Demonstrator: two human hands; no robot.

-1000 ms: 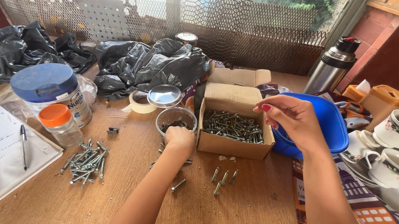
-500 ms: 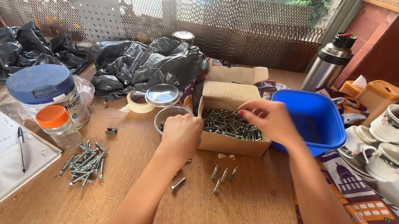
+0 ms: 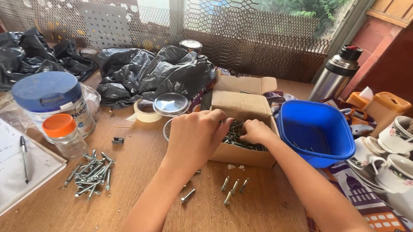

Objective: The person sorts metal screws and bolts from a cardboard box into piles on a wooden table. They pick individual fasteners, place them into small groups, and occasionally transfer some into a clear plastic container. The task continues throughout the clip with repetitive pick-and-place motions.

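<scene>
An open cardboard box (image 3: 244, 156) full of grey metal screws (image 3: 234, 137) stands mid-table. Both my hands are inside it. My left hand (image 3: 195, 135) reaches over the box's left edge, its fingers curled down among the screws. Just to its right, my right hand (image 3: 257, 131) rests on the screws with its fingers bent under. The fingertips of both are hidden, so I cannot tell whether either one grips a screw. A few loose bolts (image 3: 232, 188) lie on the wooden table in front of the box.
A blue plastic tub (image 3: 317, 130) touches the box's right side, with a steel thermos (image 3: 335, 75) behind it and cups (image 3: 399, 141) at far right. To the left are a screw pile (image 3: 92, 172), an orange-lidded jar (image 3: 63, 134), a blue-lidded tin (image 3: 52, 103), tape (image 3: 144, 111), black bags (image 3: 154, 72) and a notebook (image 3: 16, 168).
My right hand has come down from above the blue tub into the box. My left hand has moved right from the table in front of the small round tin into the box.
</scene>
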